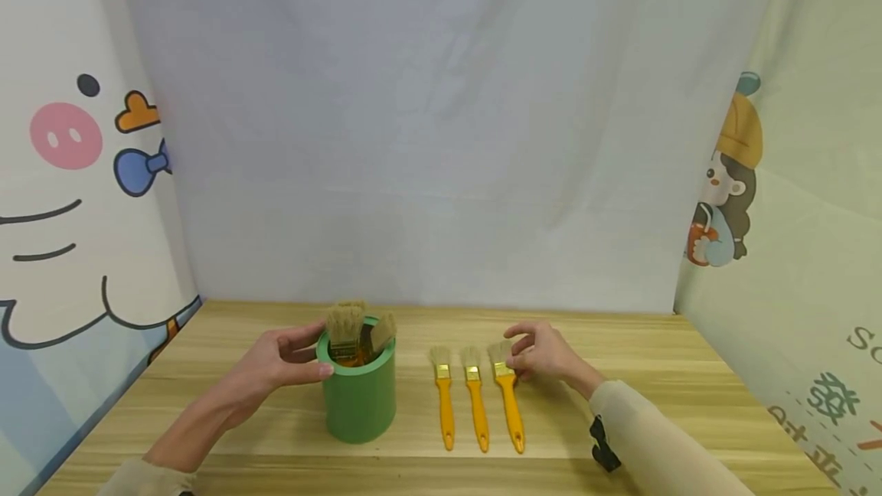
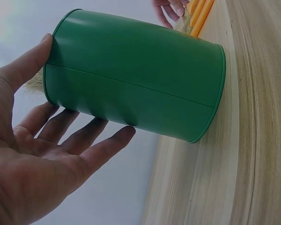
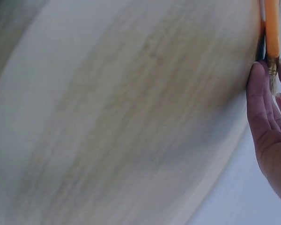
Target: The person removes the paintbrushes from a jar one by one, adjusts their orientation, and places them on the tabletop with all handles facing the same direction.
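Behind the wooden surface (image 1: pixel 551 473) hangs a pale cloth (image 1: pixel 441 136); two flat brushes (image 1: pixel 477 400) lie between the green can (image 1: pixel 361 408) and the right-hand brush (image 1: pixel 511 404). The can stands upright, held at its top by my spread left grip (image 1: pixel 279 358). The orange-handled right-hand brush lies flat, bristles away from me. My right grip (image 1: pixel 543 350) is half open about its head; whether it pinches, I can't tell. The can's wall hides its own brushes' (image 1: pixel 346 325) lower ends.
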Action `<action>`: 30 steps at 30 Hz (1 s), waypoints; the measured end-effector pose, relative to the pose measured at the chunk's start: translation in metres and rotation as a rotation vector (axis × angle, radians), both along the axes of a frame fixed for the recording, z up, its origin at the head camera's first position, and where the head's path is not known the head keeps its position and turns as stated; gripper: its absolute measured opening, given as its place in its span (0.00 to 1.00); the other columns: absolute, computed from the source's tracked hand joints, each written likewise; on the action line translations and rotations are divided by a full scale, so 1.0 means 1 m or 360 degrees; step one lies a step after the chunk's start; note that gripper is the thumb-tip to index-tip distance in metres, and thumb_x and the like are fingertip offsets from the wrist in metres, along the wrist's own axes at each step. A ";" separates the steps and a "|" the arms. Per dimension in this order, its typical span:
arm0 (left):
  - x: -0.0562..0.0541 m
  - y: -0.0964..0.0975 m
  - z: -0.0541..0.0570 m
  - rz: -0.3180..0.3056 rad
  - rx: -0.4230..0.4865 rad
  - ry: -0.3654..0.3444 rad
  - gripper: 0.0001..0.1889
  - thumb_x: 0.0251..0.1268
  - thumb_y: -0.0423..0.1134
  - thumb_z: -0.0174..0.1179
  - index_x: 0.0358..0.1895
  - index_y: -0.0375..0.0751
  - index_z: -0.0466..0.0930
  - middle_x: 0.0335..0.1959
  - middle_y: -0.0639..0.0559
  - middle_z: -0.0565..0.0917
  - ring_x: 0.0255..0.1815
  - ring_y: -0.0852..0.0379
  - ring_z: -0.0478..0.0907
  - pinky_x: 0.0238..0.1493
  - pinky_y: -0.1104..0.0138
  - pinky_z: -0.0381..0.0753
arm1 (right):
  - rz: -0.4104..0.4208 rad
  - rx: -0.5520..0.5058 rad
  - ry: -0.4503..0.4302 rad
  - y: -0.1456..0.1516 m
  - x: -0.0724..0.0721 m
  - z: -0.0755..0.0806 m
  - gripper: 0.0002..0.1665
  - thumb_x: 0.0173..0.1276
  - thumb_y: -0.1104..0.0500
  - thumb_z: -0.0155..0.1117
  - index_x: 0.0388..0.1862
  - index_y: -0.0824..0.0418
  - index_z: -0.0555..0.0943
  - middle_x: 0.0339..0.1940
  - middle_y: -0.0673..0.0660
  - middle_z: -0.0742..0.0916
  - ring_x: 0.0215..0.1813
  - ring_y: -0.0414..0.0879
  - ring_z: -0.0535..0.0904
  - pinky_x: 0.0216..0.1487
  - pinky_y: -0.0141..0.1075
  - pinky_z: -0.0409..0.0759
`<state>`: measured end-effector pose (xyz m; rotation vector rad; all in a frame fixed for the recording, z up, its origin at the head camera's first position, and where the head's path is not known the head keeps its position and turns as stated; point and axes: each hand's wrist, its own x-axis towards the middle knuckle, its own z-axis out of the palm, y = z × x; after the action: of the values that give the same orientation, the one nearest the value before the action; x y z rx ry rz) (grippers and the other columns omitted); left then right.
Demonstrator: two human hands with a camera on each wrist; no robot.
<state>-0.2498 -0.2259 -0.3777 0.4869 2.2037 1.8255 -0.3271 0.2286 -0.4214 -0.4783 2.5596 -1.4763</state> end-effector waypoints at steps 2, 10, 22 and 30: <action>0.000 0.000 -0.001 0.0001 0.0002 -0.0002 0.47 0.71 0.38 0.70 0.84 0.29 0.51 0.82 0.30 0.54 0.78 0.29 0.61 0.69 0.47 0.75 | -0.0008 0.0004 -0.0001 0.000 0.000 -0.001 0.31 0.65 0.74 0.73 0.66 0.78 0.76 0.43 0.68 0.86 0.32 0.54 0.88 0.32 0.48 0.90; 0.000 0.000 -0.001 0.0002 -0.0001 -0.0009 0.47 0.71 0.38 0.70 0.84 0.29 0.51 0.82 0.30 0.54 0.78 0.30 0.60 0.69 0.47 0.75 | -0.0093 0.0113 -0.0009 -0.003 -0.002 -0.001 0.32 0.61 0.72 0.74 0.65 0.74 0.79 0.42 0.64 0.86 0.30 0.51 0.87 0.31 0.45 0.89; 0.000 0.000 0.000 -0.0011 0.0005 -0.0015 0.47 0.72 0.38 0.70 0.84 0.30 0.50 0.83 0.30 0.53 0.79 0.29 0.59 0.70 0.47 0.74 | -0.0134 0.0192 0.0000 -0.007 -0.003 -0.003 0.30 0.57 0.72 0.73 0.61 0.74 0.81 0.38 0.62 0.87 0.26 0.50 0.85 0.27 0.44 0.89; 0.001 0.000 0.001 -0.0013 0.0002 0.0002 0.47 0.72 0.38 0.69 0.84 0.29 0.50 0.82 0.29 0.54 0.78 0.29 0.60 0.70 0.46 0.74 | -0.0128 0.0184 -0.0014 -0.006 0.001 -0.001 0.30 0.58 0.73 0.72 0.62 0.75 0.80 0.39 0.63 0.87 0.27 0.52 0.87 0.28 0.45 0.89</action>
<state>-0.2487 -0.2256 -0.3771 0.4968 2.1984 1.8229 -0.3258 0.2225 -0.4226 -0.3570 2.6678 -1.3418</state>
